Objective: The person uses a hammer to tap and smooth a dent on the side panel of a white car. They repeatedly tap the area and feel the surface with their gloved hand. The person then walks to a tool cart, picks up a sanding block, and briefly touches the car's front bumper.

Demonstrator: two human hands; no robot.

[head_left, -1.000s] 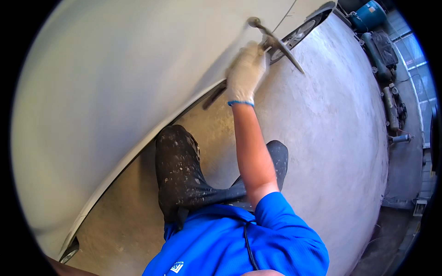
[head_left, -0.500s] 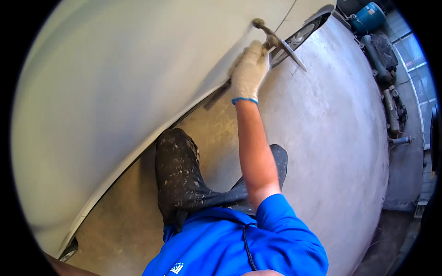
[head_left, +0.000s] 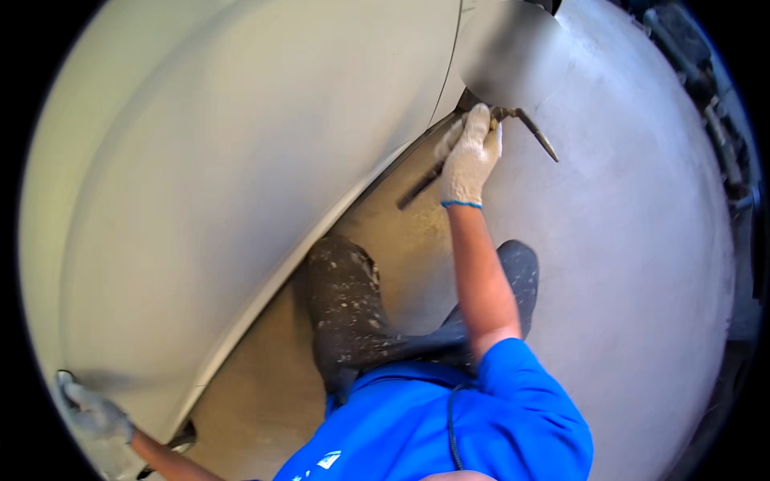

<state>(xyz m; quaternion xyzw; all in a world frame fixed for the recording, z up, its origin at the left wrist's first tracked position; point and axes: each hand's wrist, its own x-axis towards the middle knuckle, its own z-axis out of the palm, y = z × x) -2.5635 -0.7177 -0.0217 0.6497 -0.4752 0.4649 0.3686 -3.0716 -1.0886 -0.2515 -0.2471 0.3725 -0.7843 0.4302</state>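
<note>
My right hand (head_left: 472,156), in a white knit glove with a blue cuff, is wrapped round the handle of a pick hammer (head_left: 533,131). The dark handle end sticks out below the fist, and the long pointed pick slants down to the right. A smeared grey patch hides part of the space above the hammer head. At the lower left my gloved left hand (head_left: 100,417) rests by a pale car body panel (head_left: 241,184), its fingers bent round a small dark thing that I cannot make out.
The panel's lower edge runs diagonally from lower left to upper right, with a seam near the top. Below it is a concrete floor (head_left: 618,264). My dark, paint-spotted trousers (head_left: 345,297) are close to the panel. Machinery (head_left: 682,48) stands along the right rim.
My right hand has come down and slightly right with the hammer, which is turned so its pick points lower right. My left hand has come into view at lower left. The view has shifted.
</note>
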